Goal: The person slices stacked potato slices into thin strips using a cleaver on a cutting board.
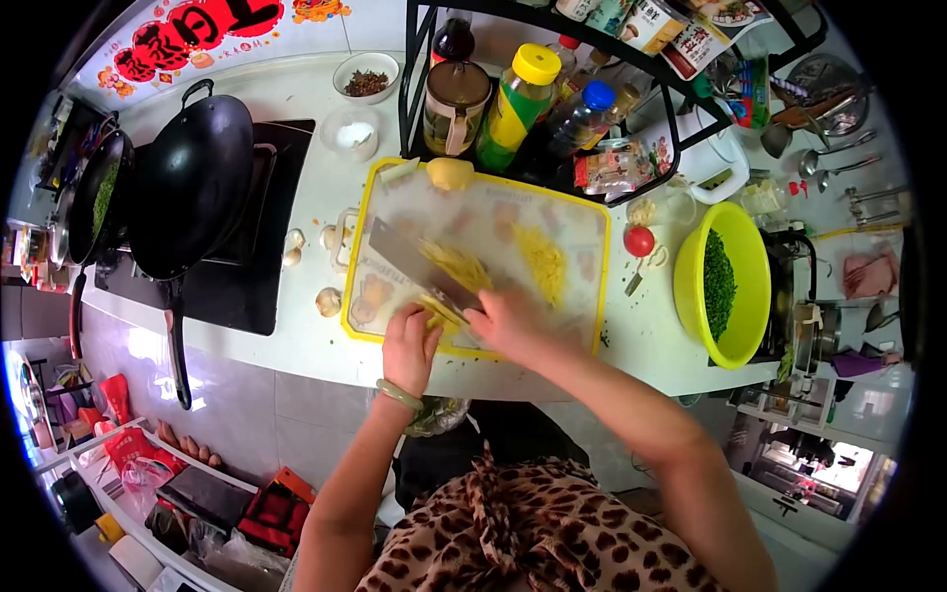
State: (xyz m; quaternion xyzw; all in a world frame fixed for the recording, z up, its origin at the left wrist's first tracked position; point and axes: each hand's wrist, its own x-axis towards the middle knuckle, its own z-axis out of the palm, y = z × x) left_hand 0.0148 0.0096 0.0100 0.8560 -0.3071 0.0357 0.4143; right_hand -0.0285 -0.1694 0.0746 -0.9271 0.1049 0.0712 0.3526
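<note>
On the yellow-rimmed cutting board [604, 276], my right hand [508, 324] is closed round the handle end of a wide cleaver [419, 264]. The blade slants up to the left across the board. My left hand [408, 345], a bracelet on its wrist, bends its fingers over pale yellow pieces [441, 311] at the board's front edge, beside the blade. Thin yellow strips [456, 262] lie just behind the blade, and a second heap of strips [541, 262] spreads farther right. A peeled yellow piece [450, 174] rests at the back edge.
Two black woks [192, 187] [99, 192] are on the stove at left. Bottles and jars [457, 109] fill a black rack behind the board. To the right are a tomato [638, 240] and a green bowl [755, 286] of chopped greens. Garlic [328, 302] lies left of the board.
</note>
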